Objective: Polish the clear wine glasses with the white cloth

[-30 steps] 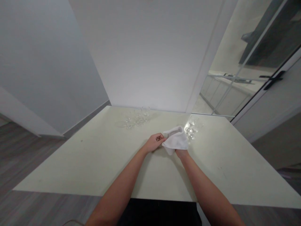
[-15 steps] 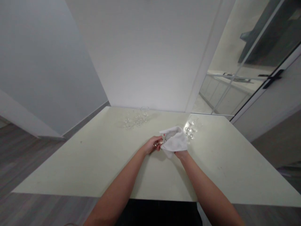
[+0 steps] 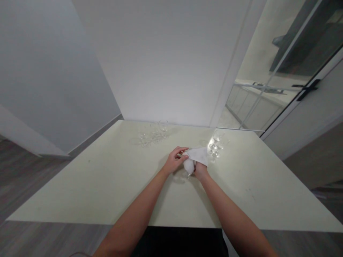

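Note:
Low over the table, a clear stemmed glass (image 3: pixel 188 175) is partly wrapped in a white cloth (image 3: pixel 198 154). Its foot points toward me, and white cloth shows at its bowl. My left hand (image 3: pixel 174 160) is on the left side, thumb and curled fingers closed at the cloth's edge beside the bowl. From the right, my right hand (image 3: pixel 200 171) is closed on the cloth against the bowl. The cloth hides most of its fingers, so its exact hold on the glass cannot be made out.
Several clear stemmed glasses (image 3: pixel 154 135) stand at the back left of the pale table (image 3: pixel 107 185). More clear glasses (image 3: pixel 215 146) stand at the back right, close beyond the cloth. A white wall (image 3: pixel 166 71) borders the far edge; a glazed door (image 3: pixel 257 96) is at the right.
The glass has turned so its foot points toward me. My left hand has shifted from the stem to the cloth by the bowl. My right hand has moved slightly left with the cloth.

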Tool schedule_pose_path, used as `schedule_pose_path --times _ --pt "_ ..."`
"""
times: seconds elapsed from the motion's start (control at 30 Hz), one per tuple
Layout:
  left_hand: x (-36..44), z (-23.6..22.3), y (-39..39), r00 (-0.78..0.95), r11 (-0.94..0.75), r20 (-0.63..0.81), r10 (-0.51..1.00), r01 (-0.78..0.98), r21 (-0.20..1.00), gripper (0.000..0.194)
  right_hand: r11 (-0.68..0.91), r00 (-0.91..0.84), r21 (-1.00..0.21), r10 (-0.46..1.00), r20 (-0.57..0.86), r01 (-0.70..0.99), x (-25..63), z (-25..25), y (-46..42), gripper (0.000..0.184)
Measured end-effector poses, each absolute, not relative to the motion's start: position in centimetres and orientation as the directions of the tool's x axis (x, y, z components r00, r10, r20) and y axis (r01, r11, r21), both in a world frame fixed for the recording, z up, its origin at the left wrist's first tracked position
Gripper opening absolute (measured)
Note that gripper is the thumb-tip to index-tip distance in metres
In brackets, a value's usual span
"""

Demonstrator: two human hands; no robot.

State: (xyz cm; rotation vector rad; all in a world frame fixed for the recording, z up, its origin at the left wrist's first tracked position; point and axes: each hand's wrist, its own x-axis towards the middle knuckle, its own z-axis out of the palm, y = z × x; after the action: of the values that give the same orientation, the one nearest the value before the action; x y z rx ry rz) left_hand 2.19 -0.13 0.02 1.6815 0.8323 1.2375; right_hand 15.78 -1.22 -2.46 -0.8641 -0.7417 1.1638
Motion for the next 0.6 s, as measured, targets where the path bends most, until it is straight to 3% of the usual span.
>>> schedule_pose_path --times 0.23,0.43,0.6 --pt "2.3 -0.1 0.2 0.293 -0.483 0.457 0.840 0.020 0.875 0.039 0.188 0.315 -0.886 0.948 0.051 -0.423 15.1 -2.1 -1.3 0.031" --pt "2.0 -0.4 0.7 0.224 -0.379 0.370 0.902 -0.002 0.925 0.041 0.124 0.254 -0.851 0.967 -0.011 -0.511 15.5 -1.2 -1.9 0.028" --pt "2.2 -0.7 0.8 0.217 -0.386 0.373 0.902 0.018 0.922 0.041 0.063 0.164 -0.831 0.986 -0.034 -0.552 15.5 -1.0 -2.2 0.027"
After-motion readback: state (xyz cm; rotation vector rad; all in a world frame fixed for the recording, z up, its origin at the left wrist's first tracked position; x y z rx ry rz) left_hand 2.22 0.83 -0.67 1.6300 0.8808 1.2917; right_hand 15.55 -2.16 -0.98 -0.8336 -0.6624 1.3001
